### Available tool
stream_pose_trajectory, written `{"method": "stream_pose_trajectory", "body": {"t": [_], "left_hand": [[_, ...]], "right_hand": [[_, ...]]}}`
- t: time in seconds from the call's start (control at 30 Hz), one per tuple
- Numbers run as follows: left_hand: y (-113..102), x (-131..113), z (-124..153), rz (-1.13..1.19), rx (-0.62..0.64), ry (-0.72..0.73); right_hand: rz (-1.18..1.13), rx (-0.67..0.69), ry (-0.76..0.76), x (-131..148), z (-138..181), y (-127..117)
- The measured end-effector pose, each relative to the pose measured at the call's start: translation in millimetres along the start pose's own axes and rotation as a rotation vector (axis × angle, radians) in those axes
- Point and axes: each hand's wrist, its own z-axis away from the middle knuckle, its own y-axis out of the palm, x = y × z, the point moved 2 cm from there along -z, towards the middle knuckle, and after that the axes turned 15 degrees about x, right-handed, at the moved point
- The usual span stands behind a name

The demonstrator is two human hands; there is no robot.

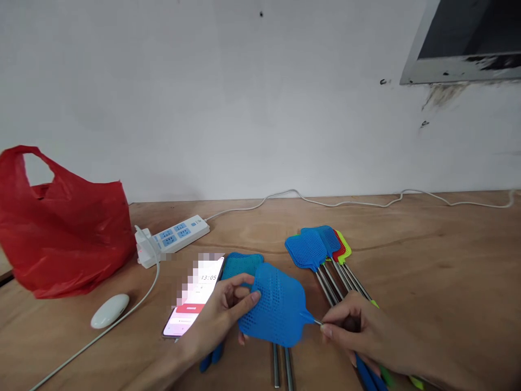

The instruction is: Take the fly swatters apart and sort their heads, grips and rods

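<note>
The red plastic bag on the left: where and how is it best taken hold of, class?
Probably by the handle loop, coming from above: it stands up at the top of the red bag, and its open hole can be hooked through. The body looks like thin, creased plastic that may give if pinched. The contents are hidden, so I cannot judge the weight.

The wooden table [427, 288] carries a red bag [69, 233] at left, a power strip [183, 233] beside it, a white oval object [109, 311] nearer, and a phone [201, 290]. Swatters [307, 250] lie fanned farther right; a cord [337, 205] runs along the far side.
</note>
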Motion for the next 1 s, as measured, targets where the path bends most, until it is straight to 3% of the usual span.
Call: {"method": "stream_pose_trajectory", "body": {"t": [0.1,0.17,0.37,0.57,0.7,0.77,0.9,1.0], "left_hand": [[-20,-4,0,-0.019,-0.286,0.067],[-26,-6,-1,-0.062,-0.341,0.096],[-14,1,-4,-0.226,-0.178,-0.042],[1,4,-1,-0.236,-0.024,-0.107],[11,4,0,-0.21,0.09,-0.096],[11,3,0,-0.187,0.071,-0.044],[4,-1,0,-0.148,-0.013,0.083],[4,-3,0,-0.132,0.069,0.088]], "right_hand": [[0.007,-0.115,-0.042,-6,0,-14],[-0.088,-0.117,-0.098,-9,-2,-23],[-0.392,-0.036,-0.277,-3,-5,-24],[-0.602,0.152,-0.154,7,6,-4],[-0.625,0.328,-0.063,3,7,1],[-0.646,0.296,-0.084,1,5,0],[-0.711,0.111,-0.197,1,0,-5],[-0.705,0.074,-0.217,3,-2,-4]]}}
